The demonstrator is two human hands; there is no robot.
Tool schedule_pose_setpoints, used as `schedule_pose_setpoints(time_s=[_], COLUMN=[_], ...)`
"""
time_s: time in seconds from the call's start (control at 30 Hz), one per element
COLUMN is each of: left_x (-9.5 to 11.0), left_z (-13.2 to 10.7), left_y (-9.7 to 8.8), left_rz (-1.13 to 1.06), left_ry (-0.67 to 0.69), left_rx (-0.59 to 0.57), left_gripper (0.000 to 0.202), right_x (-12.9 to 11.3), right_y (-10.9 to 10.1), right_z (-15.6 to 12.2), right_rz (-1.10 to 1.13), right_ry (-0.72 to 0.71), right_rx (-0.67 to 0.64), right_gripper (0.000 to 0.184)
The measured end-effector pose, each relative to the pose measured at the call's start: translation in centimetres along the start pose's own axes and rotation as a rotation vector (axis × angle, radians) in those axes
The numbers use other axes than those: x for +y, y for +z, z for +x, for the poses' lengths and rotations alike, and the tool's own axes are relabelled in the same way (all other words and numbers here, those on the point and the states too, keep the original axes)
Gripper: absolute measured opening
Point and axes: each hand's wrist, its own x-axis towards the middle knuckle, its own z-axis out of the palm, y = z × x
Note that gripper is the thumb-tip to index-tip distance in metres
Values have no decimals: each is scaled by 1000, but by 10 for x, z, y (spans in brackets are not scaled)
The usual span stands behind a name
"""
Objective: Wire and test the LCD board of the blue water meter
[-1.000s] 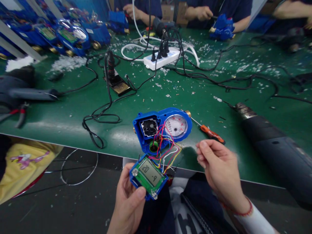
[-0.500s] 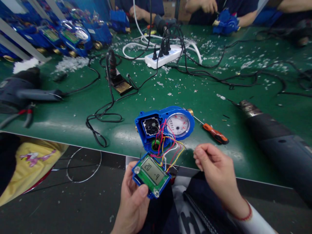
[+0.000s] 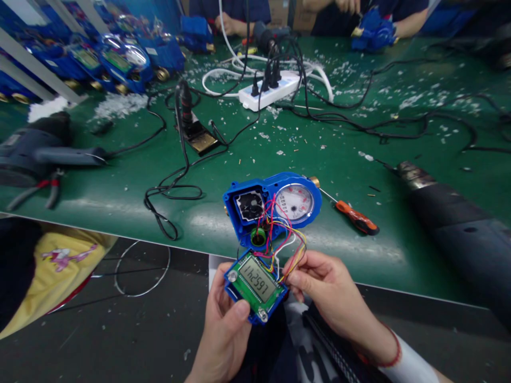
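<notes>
We hold the display module [image 3: 258, 282] in our left hand [image 3: 225, 330], thumb on its near edge, its long axis slanting from far left to near right. Our right hand [image 3: 331, 290] is nearer the coloured wires [image 3: 273, 224] at its right side, fingers narrow; whether they grip, we cannot tell. Beyond, the blue meter body [image 3: 255, 185] rests on the green bench [image 3: 104, 199], screwdriver [image 3: 357, 217] to its right

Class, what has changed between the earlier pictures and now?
The right hand moved left to the wires beside the LCD module, grip unclear; the displayed digits changed. The left hand still holds the LCD module; water meter and screwdriver stayed put.
</notes>
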Motion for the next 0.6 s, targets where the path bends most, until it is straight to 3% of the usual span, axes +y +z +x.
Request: schedule_pose_setpoints(time_s=[0.17,0.3,0.4,0.5,0.6], left_x=[0,-3,-4,-3,-2], left_z=[0,4,4,2,1], left_y=[-2,-13,-15,-10,-6], left_rz=[0,-9,24,36,23], left_ry=[-13,33,32,20,2], left_rx=[39,53,17,-13,32], left_gripper=[44,49,44,42,43], right_x=[-1,-8,-14,-14,-7], right_y=[-4,-28,-42,-36,-19], right_z=[3,7,6,4,2], right_rz=[-162,-354,-640,-654,-308], right_ry=[-60,-248,-344,-323,-118], right_rx=[97,352,490,394,78], right_gripper=[22,22,30,35,26])
